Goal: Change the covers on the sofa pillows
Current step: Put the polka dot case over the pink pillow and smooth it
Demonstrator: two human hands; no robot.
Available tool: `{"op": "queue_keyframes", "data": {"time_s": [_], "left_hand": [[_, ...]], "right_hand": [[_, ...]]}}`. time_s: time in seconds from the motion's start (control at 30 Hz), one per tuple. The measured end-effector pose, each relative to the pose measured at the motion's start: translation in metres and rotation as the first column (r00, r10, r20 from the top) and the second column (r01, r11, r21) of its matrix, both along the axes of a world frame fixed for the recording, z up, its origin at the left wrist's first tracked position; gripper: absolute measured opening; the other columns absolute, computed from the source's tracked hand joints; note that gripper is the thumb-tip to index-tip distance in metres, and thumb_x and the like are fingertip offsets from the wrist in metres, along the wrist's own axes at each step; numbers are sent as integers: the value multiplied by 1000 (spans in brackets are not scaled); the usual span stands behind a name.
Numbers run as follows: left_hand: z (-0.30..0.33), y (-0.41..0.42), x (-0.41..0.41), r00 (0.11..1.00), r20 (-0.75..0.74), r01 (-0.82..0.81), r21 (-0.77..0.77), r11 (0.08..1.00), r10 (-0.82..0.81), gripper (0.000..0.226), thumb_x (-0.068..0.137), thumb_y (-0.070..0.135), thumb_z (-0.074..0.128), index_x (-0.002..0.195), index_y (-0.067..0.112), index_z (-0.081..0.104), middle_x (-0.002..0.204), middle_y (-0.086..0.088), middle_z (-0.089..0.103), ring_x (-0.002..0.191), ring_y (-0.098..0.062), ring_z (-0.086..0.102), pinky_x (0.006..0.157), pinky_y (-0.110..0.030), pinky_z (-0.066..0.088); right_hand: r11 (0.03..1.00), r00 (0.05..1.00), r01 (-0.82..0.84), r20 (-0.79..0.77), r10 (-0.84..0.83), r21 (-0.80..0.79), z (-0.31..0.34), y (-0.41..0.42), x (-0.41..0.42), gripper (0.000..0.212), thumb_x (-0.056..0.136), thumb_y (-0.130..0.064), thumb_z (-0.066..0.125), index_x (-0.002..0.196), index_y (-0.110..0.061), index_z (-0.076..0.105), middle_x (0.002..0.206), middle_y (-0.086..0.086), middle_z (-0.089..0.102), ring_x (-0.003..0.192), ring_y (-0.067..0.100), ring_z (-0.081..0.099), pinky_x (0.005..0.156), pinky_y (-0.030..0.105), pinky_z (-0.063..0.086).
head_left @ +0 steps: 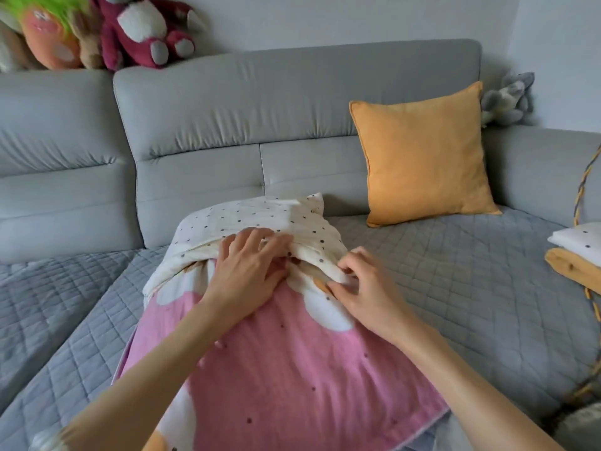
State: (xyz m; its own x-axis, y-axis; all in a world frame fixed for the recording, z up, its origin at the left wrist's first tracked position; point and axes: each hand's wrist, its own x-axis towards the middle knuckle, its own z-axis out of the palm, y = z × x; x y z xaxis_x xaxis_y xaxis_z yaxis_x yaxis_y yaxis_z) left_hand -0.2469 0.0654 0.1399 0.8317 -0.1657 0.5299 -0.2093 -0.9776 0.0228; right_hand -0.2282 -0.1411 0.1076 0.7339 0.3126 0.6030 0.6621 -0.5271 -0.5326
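Both hands' fingers [257,242] at dotted cover's [260,216] edge

The sofa back [292,102] looks like smooth grey cloth, soft and puffy, with no shine. The seat cover [455,271] is grey cloth sewn in a criss-cross quilt. The pink pillow [286,369] looks soft and a bit fuzzy. The white dotted cover [260,216] is thin, crinkly cloth. The orange pillow [422,157] is dull, soft cloth. The red plush bear [143,27] is furry.
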Motion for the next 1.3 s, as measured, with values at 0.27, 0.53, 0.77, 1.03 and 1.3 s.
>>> {"op": "queue_keyframes", "data": {"time_s": [0.27,0.53,0.77,1.03,1.3], "left_hand": [[8,22,3,990,109,91,9,996,-92,29,83,28,40,91,11,63,87,-6,57,74,-27,58,57,-33,48],[-2,117,-21,983,23,-175,-130,976,180,20,69,22,61,80,5,60,78,-11,61,74,-34,60,62,-36,42],[-56,138,-99,947,-65,-286,-623,728,316,30,73,-9,68,71,14,49,64,0,55,63,-22,52,59,-9,37],[-79,131,-118,944,-115,-301,-685,663,310,31,81,-7,59,76,21,45,69,-1,56,66,-24,51,54,-10,37],[-78,139,-99,945,-263,-279,-958,62,196,12,91,1,46,96,9,54,86,-6,58,81,-18,54,63,-24,42]], "right_hand": [[990,994,-12,-110,-3,-143,26,50,16,18,87,-33,59,90,-15,58,91,-5,64,86,18,60,73,37,48],[967,968,-221,-88,233,126,23,28,-3,23,70,-42,53,64,-21,59,73,-13,52,64,6,49,58,14,33],[962,984,-178,-16,179,-207,17,50,-17,33,74,-54,66,76,-27,47,74,-16,51,73,3,47,66,18,36],[873,856,-170,370,360,-457,-9,121,-98,65,68,-74,45,102,-22,63,109,-3,57,119,20,47,104,59,24],[863,839,-147,402,367,-483,-38,145,-102,16,82,-32,58,83,-19,65,99,-4,65,109,20,56,101,46,31]]}}
